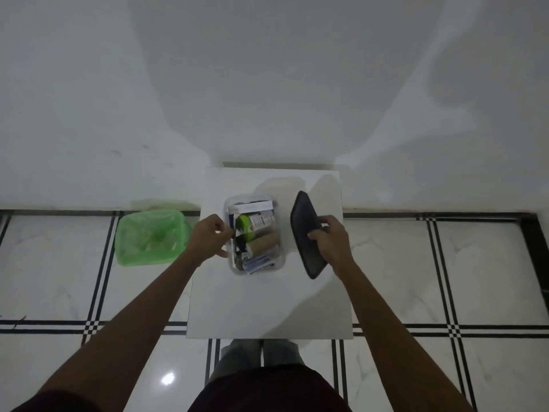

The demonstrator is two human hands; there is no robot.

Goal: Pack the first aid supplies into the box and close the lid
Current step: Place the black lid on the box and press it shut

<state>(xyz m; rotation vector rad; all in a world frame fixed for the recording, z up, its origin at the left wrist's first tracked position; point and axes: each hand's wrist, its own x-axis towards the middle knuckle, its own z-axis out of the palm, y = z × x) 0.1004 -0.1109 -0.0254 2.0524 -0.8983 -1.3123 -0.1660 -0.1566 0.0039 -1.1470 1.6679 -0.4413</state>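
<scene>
A clear plastic box point(280, 260) stands on the small white table point(267, 307). Inside lie a tan bandage roll point(264, 243), a green roll point(245, 223), a white tube point(261, 220) and flat packets point(258, 264). My left hand point(209, 236) rests against the box's left wall, fingers curled on its rim. To the right of the box, my right hand point(329, 237) grips the black lid point(306, 233) and holds it tilted on edge.
A bin lined with a green bag point(151, 236) stands on the tiled floor left of the table. The table's far edge meets a white wall. My legs show below the table's near edge.
</scene>
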